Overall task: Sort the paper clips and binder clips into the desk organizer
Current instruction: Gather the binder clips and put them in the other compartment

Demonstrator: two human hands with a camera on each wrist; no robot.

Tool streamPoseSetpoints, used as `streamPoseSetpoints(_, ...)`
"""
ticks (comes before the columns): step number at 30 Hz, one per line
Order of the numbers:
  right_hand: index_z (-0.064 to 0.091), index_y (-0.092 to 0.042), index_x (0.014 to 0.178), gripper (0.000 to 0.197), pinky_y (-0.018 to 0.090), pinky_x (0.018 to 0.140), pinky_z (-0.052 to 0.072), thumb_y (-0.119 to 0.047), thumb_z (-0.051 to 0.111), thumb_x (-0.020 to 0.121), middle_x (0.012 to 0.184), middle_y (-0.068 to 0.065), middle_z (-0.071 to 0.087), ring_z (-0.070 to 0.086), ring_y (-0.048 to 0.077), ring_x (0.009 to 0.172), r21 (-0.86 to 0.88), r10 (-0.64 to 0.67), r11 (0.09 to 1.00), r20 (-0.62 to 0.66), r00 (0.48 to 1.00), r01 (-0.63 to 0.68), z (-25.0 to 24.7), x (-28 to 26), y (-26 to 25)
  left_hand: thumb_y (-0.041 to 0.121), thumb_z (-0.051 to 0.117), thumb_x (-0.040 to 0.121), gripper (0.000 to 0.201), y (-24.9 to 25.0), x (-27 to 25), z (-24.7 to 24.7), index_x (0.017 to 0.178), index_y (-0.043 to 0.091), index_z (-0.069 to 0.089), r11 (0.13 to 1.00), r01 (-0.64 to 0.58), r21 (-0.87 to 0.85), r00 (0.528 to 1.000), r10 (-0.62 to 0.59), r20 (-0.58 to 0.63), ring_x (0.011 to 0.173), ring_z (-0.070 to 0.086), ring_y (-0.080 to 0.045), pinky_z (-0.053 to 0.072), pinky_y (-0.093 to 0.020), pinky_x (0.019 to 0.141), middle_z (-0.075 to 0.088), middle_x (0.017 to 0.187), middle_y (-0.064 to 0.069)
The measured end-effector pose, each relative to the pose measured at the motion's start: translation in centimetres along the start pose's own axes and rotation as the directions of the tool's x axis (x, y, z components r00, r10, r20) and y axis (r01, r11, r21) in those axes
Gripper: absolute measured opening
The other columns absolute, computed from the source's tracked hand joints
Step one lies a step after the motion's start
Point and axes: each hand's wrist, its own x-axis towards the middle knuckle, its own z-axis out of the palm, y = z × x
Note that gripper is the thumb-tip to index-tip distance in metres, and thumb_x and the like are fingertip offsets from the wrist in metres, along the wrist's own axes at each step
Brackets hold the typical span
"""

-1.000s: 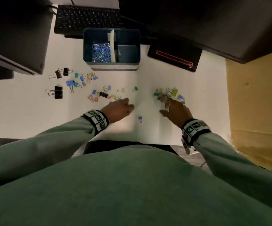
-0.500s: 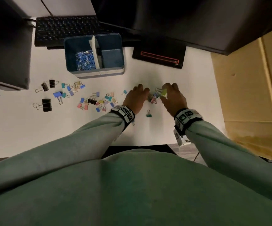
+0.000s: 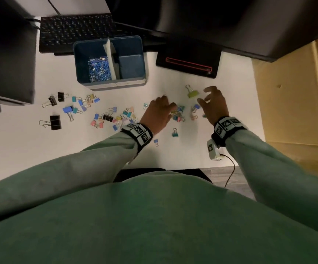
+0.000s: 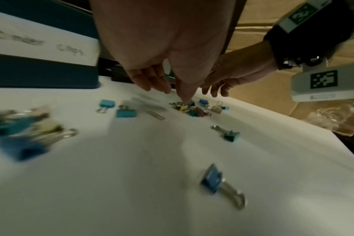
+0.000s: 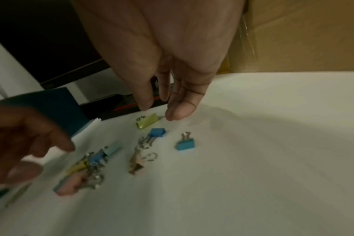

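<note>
The blue desk organizer [image 3: 135,83] stands at the back of the white desk [image 3: 21,149], with blue paper clips [image 3: 99,68] in its left compartment. My left hand [image 3: 170,108] reaches across, its straight fingertips [image 4: 185,98] touching a small pile of coloured binder clips [image 3: 179,116] [image 4: 192,109]. My right hand [image 3: 204,96] hovers just right of that pile, fingers spread and holding nothing. A yellow-green binder clip [image 3: 193,93] [image 5: 147,122] lies loose on the desk just below the right hand's fingertips [image 5: 175,111]. Small blue clips [image 5: 185,143] lie near it.
More coloured binder clips [image 3: 106,116] and black ones [image 3: 55,121] are strewn over the left half of the desk. A keyboard [image 3: 74,31] lies behind the organizer, beside a black device with a red outline [image 3: 188,63]. A cardboard box [image 3: 295,96] borders the desk's right edge.
My left hand has crossed from the left scatter to the pile. My right hand has spread and drawn away to the right, and the yellow-green clip now lies free on the desk.
</note>
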Motion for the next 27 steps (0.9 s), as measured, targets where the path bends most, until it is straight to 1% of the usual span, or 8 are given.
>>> streamPoseSetpoints(6,0.054,-0.011,0.109,0.032,0.031,0.069,0.043,-0.027,0.067,0.085,0.108,0.012,0.051,0.057,0.028,0.082,-0.319,-0.02,0.945,0.143,0.989,0.065,0.5,-2.2,2.4,0.011,0.057,0.09,0.022,0.3,1.8,0.8,0.11,0.018,0.061,0.997,0.07,-0.016,0.997,-0.07,-0.012,0.084,0.057,-0.03,0.045,-0.038,0.074,0.056,0.097,-0.011)
streamPoseSetpoints(10,0.055,-0.009,0.102,0.02,0.034,0.073,0.048,-0.017,0.064,0.087,0.104,0.014,0.052,0.058,0.031,0.084,-0.275,-0.011,0.96,0.143,0.99,0.051,1.3,-3.5,2.8,0.012,0.055,0.088,0.024,-0.7,1.6,0.6,0.112,0.016,0.061,0.986,0.145,-0.083,0.982,-0.154,-0.105,0.087,0.056,-0.032,0.046,-0.041,0.079,0.056,0.1,-0.014)
streamPoseSetpoints(14,0.048,-0.017,0.111,0.025,0.036,0.07,0.051,-0.018,0.06,0.089,0.107,0.007,0.052,0.059,0.026,0.081,-0.28,-0.006,0.96,0.084,0.996,0.03,1.5,-4.2,2.2,0.026,0.058,0.089,0.022,1.0,1.2,0.8,0.106,0.012,0.057,0.992,0.074,-0.102,0.996,-0.079,-0.049,0.095,0.056,-0.03,0.046,-0.041,0.083,0.056,0.11,-0.013)
streamPoseSetpoints(18,0.043,-0.028,0.122,0.034,0.035,0.068,0.05,-0.019,0.055,0.092,0.11,0.005,0.05,0.059,0.026,0.076,-0.304,-0.051,0.95,0.085,0.995,0.075,1.6,-3.3,0.8,0.028,0.061,0.088,0.019,1.9,0.2,2.0,0.096,0.012,0.054,0.989,0.064,-0.133,0.998,-0.067,-0.019,0.085,0.056,-0.027,0.039,-0.034,0.071,0.057,0.096,-0.01)
streamPoseSetpoints(20,0.046,-0.024,0.116,0.024,0.037,0.069,0.049,-0.022,0.052,0.093,0.107,0.006,0.051,0.059,0.031,0.078,-0.325,-0.034,0.944,0.099,0.994,0.064,1.4,-2.9,0.7,0.025,0.063,0.086,0.018,1.5,-0.2,2.1,0.097,0.013,0.054,0.984,0.084,-0.157,0.996,-0.085,-0.004,0.084,0.055,-0.026,0.036,-0.032,0.071,0.054,0.096,-0.008)
streamPoseSetpoints(22,0.047,-0.018,0.109,0.016,0.039,0.069,0.05,-0.023,0.051,0.094,0.102,0.007,0.052,0.06,0.033,0.077,-0.348,-0.02,0.936,0.094,0.995,0.052,1.2,-3.2,1.2,0.028,0.065,0.085,0.025,1.0,-0.8,2.0,0.102,0.015,0.053,0.985,0.077,-0.153,0.997,-0.073,0.035,0.089,0.054,-0.025,0.04,-0.035,0.076,0.053,0.102,-0.008)
streamPoseSetpoints(25,0.047,-0.016,0.106,0.014,0.036,0.067,0.046,-0.022,0.052,0.095,0.1,0.007,0.053,0.06,0.032,0.079,-0.35,-0.018,0.935,0.123,0.992,0.06,0.8,-4.1,2.6,0.034,0.068,0.083,0.034,0.0,-2.1,1.7,0.108,0.015,0.053,0.976,0.1,-0.194,0.994,-0.088,0.07,0.094,0.052,-0.024,0.044,-0.04,0.086,0.053,0.107,-0.009)
streamPoseSetpoints(27,0.048,-0.016,0.106,0.015,0.033,0.066,0.042,-0.023,0.053,0.094,0.101,0.007,0.053,0.059,0.03,0.082,-0.32,-0.032,0.944,0.166,0.986,0.085,0.6,-4.5,3.4,0.035,0.069,0.082,0.034,-0.8,-2.9,1.7,0.106,0.015,0.054,0.972,0.117,-0.205,0.993,-0.109,0.048,0.09,0.053,-0.023,0.042,-0.038,0.085,0.054,0.104,-0.007)
